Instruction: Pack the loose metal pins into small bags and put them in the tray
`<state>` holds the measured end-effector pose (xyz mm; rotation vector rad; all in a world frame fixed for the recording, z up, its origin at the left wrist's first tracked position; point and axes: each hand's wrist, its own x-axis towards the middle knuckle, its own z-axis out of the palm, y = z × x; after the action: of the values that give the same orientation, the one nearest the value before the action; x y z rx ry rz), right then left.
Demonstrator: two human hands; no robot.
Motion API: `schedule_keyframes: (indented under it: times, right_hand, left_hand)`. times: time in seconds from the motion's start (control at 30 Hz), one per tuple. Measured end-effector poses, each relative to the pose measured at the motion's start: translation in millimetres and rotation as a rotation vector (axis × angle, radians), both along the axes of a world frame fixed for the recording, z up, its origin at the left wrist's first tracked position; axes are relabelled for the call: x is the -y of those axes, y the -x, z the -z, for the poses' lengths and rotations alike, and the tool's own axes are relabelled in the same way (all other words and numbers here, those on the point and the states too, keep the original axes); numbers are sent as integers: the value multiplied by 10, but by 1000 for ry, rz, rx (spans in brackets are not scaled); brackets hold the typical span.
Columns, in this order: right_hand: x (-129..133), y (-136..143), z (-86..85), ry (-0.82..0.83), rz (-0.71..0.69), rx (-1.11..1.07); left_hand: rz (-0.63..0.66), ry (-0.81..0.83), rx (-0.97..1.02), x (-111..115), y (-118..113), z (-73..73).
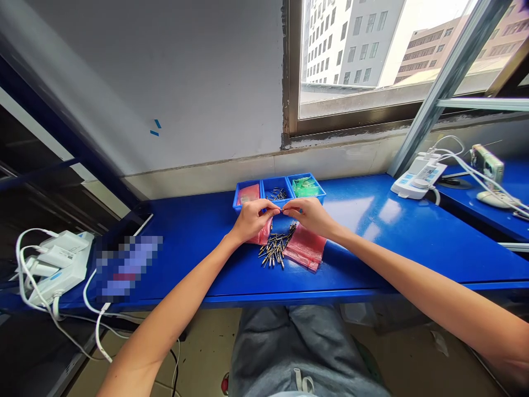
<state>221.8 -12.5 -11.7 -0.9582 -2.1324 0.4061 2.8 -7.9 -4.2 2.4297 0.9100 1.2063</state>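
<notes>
My left hand [254,219] and my right hand [311,215] meet fingertip to fingertip above the desk, both closed in a pinch. Between them shows a bit of a small, thin, dark part [281,209]; its exact kind is too small to make out. Below the hands lies a loose pile of slim black-and-metal pin-like parts [273,251]. A pink plastic bag [306,247] lies flat beside the pile under my right wrist. Another pink bag [262,234] is partly hidden by my left hand.
Behind the hands stands a blue three-part bin [281,181], holding pink bags [248,193], dark pin-like parts [276,194] and green bags [305,187]. White power strips [419,175] with cables sit at the right; another power strip [66,264] and a blurred-out object [130,267] at the left.
</notes>
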Motion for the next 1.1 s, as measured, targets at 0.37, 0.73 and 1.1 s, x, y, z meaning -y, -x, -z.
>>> schedule_keyframes:
  times: [0.37,0.73,1.1]
  right_hand:
    - [-163,-63,-57,-317,342,54]
    - [-156,-102,-124,-388,405,333]
    - [114,-138,-133,9,494,743]
  left_hand:
    - [-78,-125,-83,-10,39,-9]
    - [-129,-134,-294,-34,90,36]
    - [-132,-105,-389,-6,86,38]
